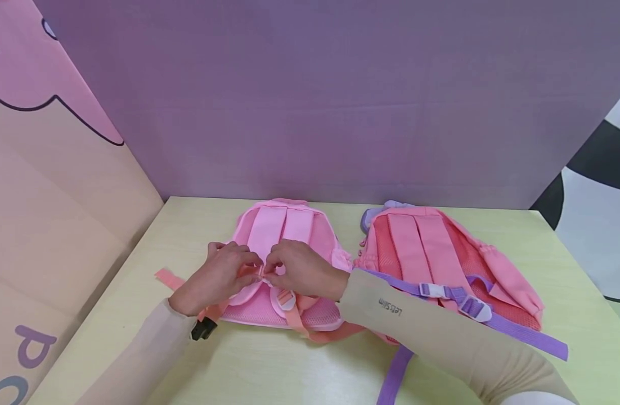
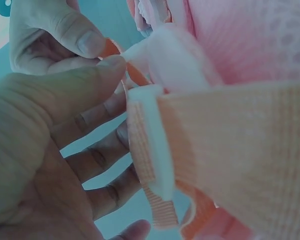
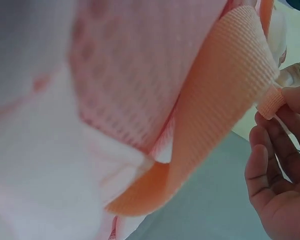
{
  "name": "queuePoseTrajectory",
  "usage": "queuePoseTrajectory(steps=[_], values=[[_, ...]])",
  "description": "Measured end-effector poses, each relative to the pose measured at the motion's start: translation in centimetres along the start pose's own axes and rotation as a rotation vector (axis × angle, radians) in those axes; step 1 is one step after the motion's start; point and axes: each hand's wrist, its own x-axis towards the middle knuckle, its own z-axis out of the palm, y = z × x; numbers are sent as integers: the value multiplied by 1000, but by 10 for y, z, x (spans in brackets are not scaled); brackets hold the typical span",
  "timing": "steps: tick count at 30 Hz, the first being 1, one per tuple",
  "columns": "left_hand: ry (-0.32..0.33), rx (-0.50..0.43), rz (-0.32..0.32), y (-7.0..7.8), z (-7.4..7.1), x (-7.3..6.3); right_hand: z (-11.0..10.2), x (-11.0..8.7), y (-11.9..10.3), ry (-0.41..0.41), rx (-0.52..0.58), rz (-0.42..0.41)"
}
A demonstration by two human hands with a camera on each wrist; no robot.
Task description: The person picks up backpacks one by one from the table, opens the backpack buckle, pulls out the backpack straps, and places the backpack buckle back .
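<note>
A pink backpack (image 1: 274,225) lies on the table with its shoulder straps facing up. At its lower middle both hands meet over an orange webbing strap (image 2: 152,210). My left hand (image 1: 221,275) pinches the strap between thumb and fingers, beside a white plastic slider (image 2: 157,145) threaded on it. Close against it, my right hand (image 1: 305,267) pinches the short free end of the webbing (image 3: 271,102) with thumb and fingertips. A second white slider (image 1: 286,299) sits on the other orange strap. In the head view the fingers partly hide the webbing between them.
To the right lies a coral backpack (image 1: 431,242) with purple straps (image 1: 522,332) and white buckles (image 1: 474,308); the right forearm crosses over its lower part. A black buckle (image 1: 203,328) rests by the left wrist. A purple wall (image 1: 340,112) stands behind the table (image 1: 138,287).
</note>
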Motion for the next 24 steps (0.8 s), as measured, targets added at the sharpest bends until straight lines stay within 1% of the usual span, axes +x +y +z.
queuePoseTrajectory(steps=[7, 13, 18, 24], values=[[-1, -9, 2, 0, 0, 0, -1, -4, 3, 22, -44, -25], [-12, -14, -6, 0, 0, 1, -1, -6, 3, 31, -77, -17], [-10, -4, 1, -1, -1, 0, 0, -5, 5, 17, -19, -5], [-3, 4, 10, -1, -2, -1, 2, -1, 5, 15, 30, -48]])
